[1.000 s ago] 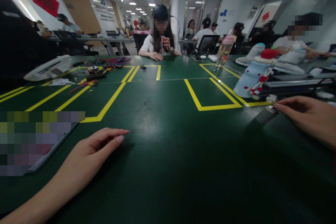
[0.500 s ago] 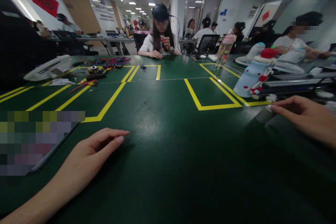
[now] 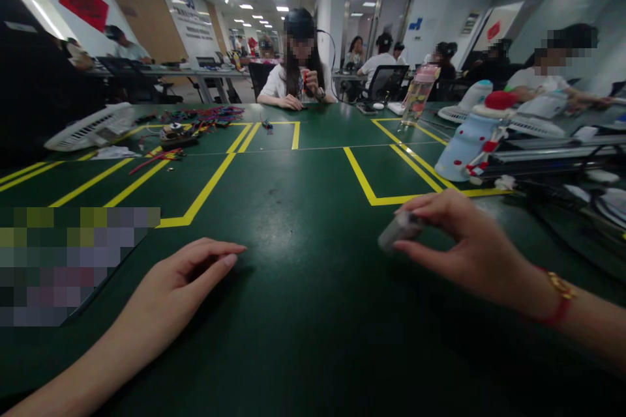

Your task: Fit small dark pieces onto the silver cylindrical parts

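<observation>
While your right hand (image 3: 469,254) pinches that small grey cylinder (image 3: 398,232) just above the tabletop (image 3: 313,313), center-right of frame, your left hand (image 3: 180,280) lies flat, holding nothing. Fingertip-only grip looks loose, so it could slip and roll.

Small grey cylinder (image 3: 398,230), tilted, pinched

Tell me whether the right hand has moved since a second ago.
Yes. The right hand, pinching a small grey object, moved leftward, past the yellow tape corner.
</observation>
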{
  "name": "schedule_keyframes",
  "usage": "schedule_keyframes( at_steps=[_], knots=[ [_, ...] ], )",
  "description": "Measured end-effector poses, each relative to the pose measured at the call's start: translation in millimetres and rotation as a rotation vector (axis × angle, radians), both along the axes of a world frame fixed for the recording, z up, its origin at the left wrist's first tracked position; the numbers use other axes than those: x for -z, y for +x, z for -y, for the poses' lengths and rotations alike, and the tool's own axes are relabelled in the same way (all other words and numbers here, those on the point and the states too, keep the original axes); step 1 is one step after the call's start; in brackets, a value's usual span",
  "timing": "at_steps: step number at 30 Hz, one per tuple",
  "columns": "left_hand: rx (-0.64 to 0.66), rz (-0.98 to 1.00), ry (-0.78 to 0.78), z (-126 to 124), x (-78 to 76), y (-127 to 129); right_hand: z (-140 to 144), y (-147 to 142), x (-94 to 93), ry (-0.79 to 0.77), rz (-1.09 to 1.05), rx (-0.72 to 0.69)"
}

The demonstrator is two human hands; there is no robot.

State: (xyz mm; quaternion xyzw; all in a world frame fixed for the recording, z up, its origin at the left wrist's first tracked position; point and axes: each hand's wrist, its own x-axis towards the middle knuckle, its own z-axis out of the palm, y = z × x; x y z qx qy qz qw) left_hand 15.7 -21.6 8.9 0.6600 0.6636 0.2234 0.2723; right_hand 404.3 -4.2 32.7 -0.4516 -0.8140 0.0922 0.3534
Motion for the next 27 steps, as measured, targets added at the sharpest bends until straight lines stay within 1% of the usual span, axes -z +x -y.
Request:
schedule_keyframes(
  at_steps=[2, 3, 4, 6, 9, 11, 14, 16, 18, 20, 22, 24, 27],
  knots=[
    [0.009, -0.008, 0.014, 0, 1.7, -3, 5, -40, -0.9, -0.058, 0.023, -0.197],
    [0.016, -0.013, 0.022, 0, 2.8, -5, 6, -55, -0.1, -0.095, 0.040, -0.259],
    [0.024, -0.017, 0.029, -1, 3.8, -6, 7, -66, 1.4, -0.133, 0.057, -0.299],
    [0.048, -0.022, 0.034, -1, 4.8, -6, 8, -76, 6.8, -0.191, 0.080, -0.337],
    [0.107, -0.037, 0.061, -1, 1.1, 9, 9, -75, 18.6, -0.243, 0.047, -0.318],
    [0.173, -0.030, 0.119, 0, -5.4, 31, 10, -71, 27.3, -0.293, -0.037, -0.273],
    [0.325, 0.078, 0.221, 2, -18.8, 73, 10, -69, 37.8, -0.363, -0.180, -0.265],
    [0.399, 0.127, 0.222, 0, -27.7, 97, 9, -70, 41.0, -0.382, -0.214, -0.285],
    [0.407, 0.172, 0.203, -2, -35.0, 110, 8, -71, 40.6, -0.383, -0.207, -0.282],
    [0.354, 0.215, 0.186, -6, -39.2, 112, 8, -70, 37.7, -0.369, -0.184, -0.254],
    [0.293, 0.222, 0.181, -8, -38.6, 107, 9, -69, 34.5, -0.339, -0.155, -0.221],
    [0.286, 0.176, 0.166, -10, -31.5, 101, 10, -69, 32.6, -0.308, -0.126, -0.199],
    [0.382, 0.037, 0.143, -12, -11.2, 98, 11, -72, 32.0, -0.292, -0.112, -0.191]
  ],
)
